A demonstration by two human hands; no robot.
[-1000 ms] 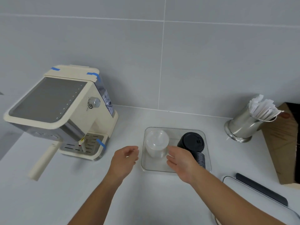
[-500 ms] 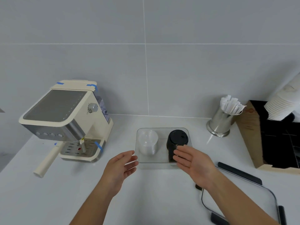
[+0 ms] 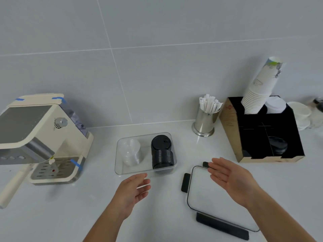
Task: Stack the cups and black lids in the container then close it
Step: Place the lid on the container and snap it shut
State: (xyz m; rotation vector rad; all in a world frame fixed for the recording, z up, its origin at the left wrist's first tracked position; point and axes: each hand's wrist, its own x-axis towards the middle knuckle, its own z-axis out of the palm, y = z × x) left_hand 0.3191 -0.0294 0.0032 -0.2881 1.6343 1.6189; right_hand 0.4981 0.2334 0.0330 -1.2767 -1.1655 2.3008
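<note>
Your right hand [image 3: 232,180] has left the black lids [image 3: 161,152] and moved away to about 3 o'clock of the container [image 3: 120,165]. It now hovers over the far edge of the container lid [image 3: 209,198], with fingers straight and apart, holding nothing. Your left hand [image 3: 132,191] stays just in front of the container, at its 6 o'clock, also with relaxed fingers and nothing in it.

The stack of clear cups [image 3: 131,151] stands in the left half of the container and the black lids in the right half, so I judge that the stacking part is finished. What remains is to close it: the container lid lies flat on the surface [image 3: 52,215], well apart from the container, and you must bring it over.

About writing: I cannot read any brand or label. The coffee machine [image 3: 40,137] at 9 o'clock has only blue tape pieces. The cardboard organizer [image 3: 232,126] at 2 o'clock has a reddish print on its side, too small to read. The paper cups [image 3: 260,91] in it carry a pattern, not readable words.
</note>
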